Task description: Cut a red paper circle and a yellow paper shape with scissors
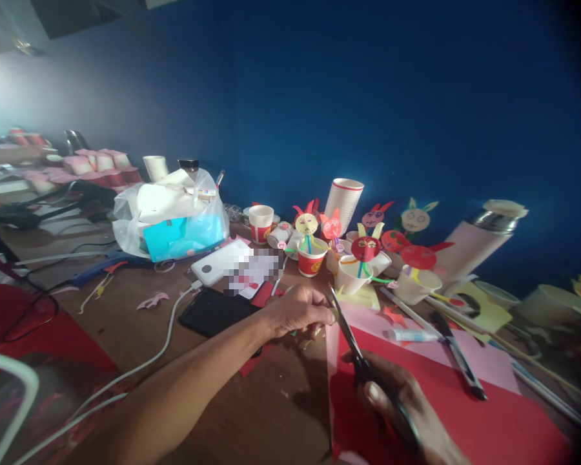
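Observation:
My right hand (401, 394) is closed around the black handles of a pair of scissors (351, 339), whose blades point up and away from me, slightly parted. Beside the blade tips, my left hand (303, 310) is pinched closed; whatever sits between its fingers is too small or hidden to name. Under the scissors lies a red paper sheet (445, 394) on top of pink paper (489, 361). Just beyond my hands stand paper cups with paper faces, among them a red cup (312, 258) and a white cup (352, 278).
A black marker (459, 358) rests on the paper at right, near a leaning pink thermos (474, 245). Left of my hands lie a black phone (223, 313), a white power bank (223, 260) with its cable, and a plastic bag (174, 206). A blue wall (368, 97) rises behind.

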### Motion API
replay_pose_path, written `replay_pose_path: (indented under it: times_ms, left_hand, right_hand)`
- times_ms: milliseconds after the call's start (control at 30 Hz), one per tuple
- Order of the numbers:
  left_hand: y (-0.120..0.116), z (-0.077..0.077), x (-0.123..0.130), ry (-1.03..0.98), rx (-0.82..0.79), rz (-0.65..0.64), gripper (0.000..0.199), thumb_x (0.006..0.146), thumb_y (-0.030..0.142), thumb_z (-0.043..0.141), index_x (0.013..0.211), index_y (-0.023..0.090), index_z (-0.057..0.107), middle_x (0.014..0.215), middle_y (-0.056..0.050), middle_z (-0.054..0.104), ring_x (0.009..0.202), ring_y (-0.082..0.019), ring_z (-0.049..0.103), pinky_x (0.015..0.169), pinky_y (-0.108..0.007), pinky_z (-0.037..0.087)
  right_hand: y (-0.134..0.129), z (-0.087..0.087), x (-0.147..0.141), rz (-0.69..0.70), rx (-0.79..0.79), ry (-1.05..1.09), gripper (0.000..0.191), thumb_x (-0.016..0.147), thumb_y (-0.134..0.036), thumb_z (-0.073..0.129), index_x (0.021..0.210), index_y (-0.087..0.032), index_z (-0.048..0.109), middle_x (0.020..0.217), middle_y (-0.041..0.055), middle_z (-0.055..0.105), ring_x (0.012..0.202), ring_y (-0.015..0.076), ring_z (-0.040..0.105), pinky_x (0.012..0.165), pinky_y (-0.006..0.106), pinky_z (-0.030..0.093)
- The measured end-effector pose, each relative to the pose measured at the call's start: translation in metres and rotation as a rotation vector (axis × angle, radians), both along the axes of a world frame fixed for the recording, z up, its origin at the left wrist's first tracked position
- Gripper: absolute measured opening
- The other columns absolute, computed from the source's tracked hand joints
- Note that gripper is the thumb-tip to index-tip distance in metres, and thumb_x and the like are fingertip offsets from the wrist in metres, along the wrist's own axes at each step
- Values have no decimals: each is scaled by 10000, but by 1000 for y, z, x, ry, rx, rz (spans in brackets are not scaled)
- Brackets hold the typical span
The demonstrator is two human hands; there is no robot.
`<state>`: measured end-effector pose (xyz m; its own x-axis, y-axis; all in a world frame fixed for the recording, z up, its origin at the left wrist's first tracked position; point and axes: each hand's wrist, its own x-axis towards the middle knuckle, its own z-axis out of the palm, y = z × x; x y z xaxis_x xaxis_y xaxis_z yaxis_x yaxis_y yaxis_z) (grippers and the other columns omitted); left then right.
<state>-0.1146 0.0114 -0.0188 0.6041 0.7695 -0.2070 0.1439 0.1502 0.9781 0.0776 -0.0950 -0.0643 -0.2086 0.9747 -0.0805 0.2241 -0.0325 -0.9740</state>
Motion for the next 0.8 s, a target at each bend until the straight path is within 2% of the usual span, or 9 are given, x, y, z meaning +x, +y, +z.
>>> replay_pose_path:
  times_ms: [167, 367, 600, 800]
  left_hand:
    - [0, 0, 1, -9, -25, -4, 139, 626, 251, 617, 592, 145, 535, 453, 49, 486, 379, -65, 474, 352, -169, 248]
    - [0, 1, -1, -19, -25, -16, 159, 660, 282, 621, 640, 135, 563, 474, 43, 507, 388, -64, 478, 369, -169, 258]
    - [-2, -2, 1, -168, -32, -76, 285, 727, 398, 637, 667, 127, 570, 521, 33, 526, 411, -48, 448, 421, -176, 329]
    - [-5, -8, 9, -205, -68, 46, 233, 672, 332, 667, 691, 117, 581, 491, 48, 508, 400, -46, 441, 411, -174, 300]
  right_hand:
    - [-2, 3, -2, -20, -11, 2, 521, 714, -591, 583, 1002, -159, 623, 566, -31, 407, 501, 108, 335, 442, 228, 273]
    - [-9, 15, -11, -163, 23, -4, 493, 703, -582, 609, 993, -187, 661, 524, -20, 459, 450, 123, 383, 415, 240, 327]
    - [-1, 12, -4, -18, 9, 5, 507, 758, -564, 567, 1029, -137, 597, 520, -42, 430, 454, 104, 378, 419, 221, 329]
    - [-1, 6, -7, -47, 35, 104, 524, 742, -566, 581, 1036, -132, 584, 515, -53, 421, 434, 88, 354, 404, 209, 302]
